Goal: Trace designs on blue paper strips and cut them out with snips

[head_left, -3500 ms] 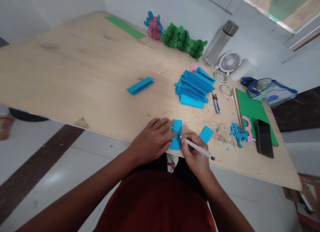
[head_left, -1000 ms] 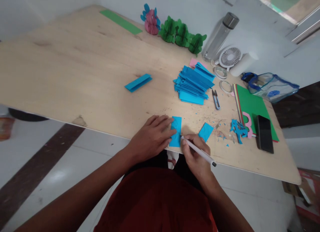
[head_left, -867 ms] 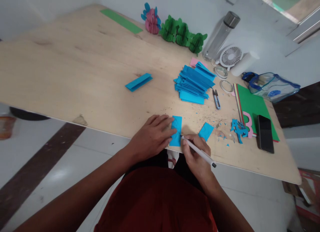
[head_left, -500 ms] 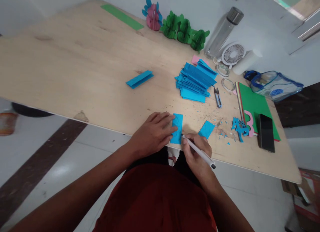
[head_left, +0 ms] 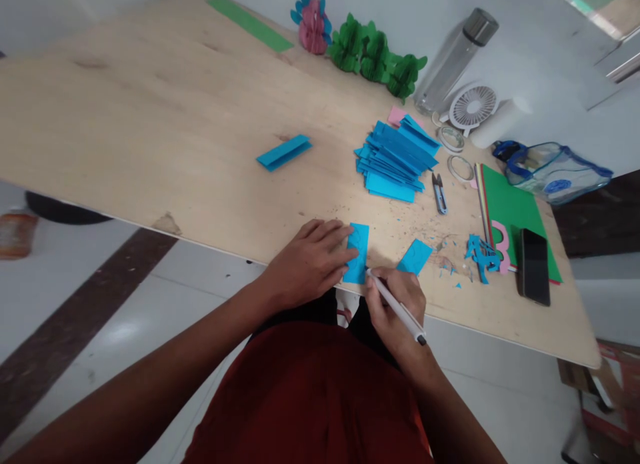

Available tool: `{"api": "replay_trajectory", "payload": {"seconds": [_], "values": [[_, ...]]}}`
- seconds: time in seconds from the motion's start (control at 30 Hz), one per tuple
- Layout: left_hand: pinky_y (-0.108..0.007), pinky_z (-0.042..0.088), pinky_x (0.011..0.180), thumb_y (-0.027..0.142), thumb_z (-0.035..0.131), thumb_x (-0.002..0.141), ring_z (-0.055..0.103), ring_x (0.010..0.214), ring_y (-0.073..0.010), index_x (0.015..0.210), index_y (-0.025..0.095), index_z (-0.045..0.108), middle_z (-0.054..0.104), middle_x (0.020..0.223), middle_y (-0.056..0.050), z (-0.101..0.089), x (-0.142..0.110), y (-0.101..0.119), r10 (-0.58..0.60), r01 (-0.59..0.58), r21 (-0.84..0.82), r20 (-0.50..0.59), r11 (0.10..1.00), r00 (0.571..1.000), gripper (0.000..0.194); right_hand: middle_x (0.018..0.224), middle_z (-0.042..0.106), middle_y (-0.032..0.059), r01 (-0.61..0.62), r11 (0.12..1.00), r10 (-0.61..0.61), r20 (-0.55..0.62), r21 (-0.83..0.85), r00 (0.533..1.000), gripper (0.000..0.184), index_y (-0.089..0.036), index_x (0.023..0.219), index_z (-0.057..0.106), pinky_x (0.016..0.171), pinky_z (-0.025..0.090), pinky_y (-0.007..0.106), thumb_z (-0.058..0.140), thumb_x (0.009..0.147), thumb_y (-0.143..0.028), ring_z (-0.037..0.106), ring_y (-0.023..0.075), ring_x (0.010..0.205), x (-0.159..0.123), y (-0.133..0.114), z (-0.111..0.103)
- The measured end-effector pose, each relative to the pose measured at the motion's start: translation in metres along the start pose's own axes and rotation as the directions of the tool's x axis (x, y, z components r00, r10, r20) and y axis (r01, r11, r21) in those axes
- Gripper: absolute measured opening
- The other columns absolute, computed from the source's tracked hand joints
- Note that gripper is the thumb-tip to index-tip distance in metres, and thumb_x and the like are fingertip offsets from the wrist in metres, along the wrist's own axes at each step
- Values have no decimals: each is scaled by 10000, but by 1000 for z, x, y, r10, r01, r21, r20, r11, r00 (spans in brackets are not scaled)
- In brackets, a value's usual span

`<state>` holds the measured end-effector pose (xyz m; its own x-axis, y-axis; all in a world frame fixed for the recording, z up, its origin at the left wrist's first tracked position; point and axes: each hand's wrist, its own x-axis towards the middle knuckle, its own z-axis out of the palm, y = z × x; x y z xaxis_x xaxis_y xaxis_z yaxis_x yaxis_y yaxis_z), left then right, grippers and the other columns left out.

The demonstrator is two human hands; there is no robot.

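A blue paper strip (head_left: 359, 254) with faint curved pen lines lies at the table's front edge. My left hand (head_left: 316, 261) rests flat on its left side, fingers stretched out. In my right hand (head_left: 397, 297) is a white pen (head_left: 397, 306), its tip close to the strip's right edge; whether it touches the paper I cannot tell. Just right of that hand lies another blue paper piece (head_left: 416, 256) with a drawn curve. Beyond them sits a pile of folded blue strips (head_left: 395, 157), and a single folded blue strip (head_left: 284, 152) lies apart to the left.
Thread snips (head_left: 439, 194) lie beside the pile. Blue cutouts (head_left: 483, 256), a pink cutout (head_left: 500, 244) and a phone (head_left: 533, 266) are near green sheets (head_left: 515, 197). Along the wall stand green paper figures (head_left: 375, 54), a bottle (head_left: 457, 61) and a small fan (head_left: 473, 107).
The whole view has shifted slightly. Both hands stay at the strip, and the pen's rear end has swung slightly inward and down.
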<state>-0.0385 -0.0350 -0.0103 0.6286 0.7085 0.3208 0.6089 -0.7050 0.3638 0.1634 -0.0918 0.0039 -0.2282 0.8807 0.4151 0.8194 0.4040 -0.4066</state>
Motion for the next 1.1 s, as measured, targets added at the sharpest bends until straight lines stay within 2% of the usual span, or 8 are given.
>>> {"api": "replay_trajectory", "payload": {"seconds": [0.63,1.1], "values": [[-521,374,1052,233,460,933,480,1275,-320,1123,210,653,576,1359,-141,0,-1,0,1,-1,12,-1,1000,1000,271,802,738,42,67,998,-67,9,-21,998,87,-217,899,595,704,425,361,542,928,-153,676,203,692,-6,-4,-2],[-522,371,1054,235,459,941,480,1284,-324,1134,205,657,576,1365,-148,1,-2,-1,7,-6,21,-10,1000,1000,279,721,707,38,92,994,-93,-7,-53,996,110,-187,859,598,687,420,350,537,940,-145,640,189,633,-4,-14,-4]]}}
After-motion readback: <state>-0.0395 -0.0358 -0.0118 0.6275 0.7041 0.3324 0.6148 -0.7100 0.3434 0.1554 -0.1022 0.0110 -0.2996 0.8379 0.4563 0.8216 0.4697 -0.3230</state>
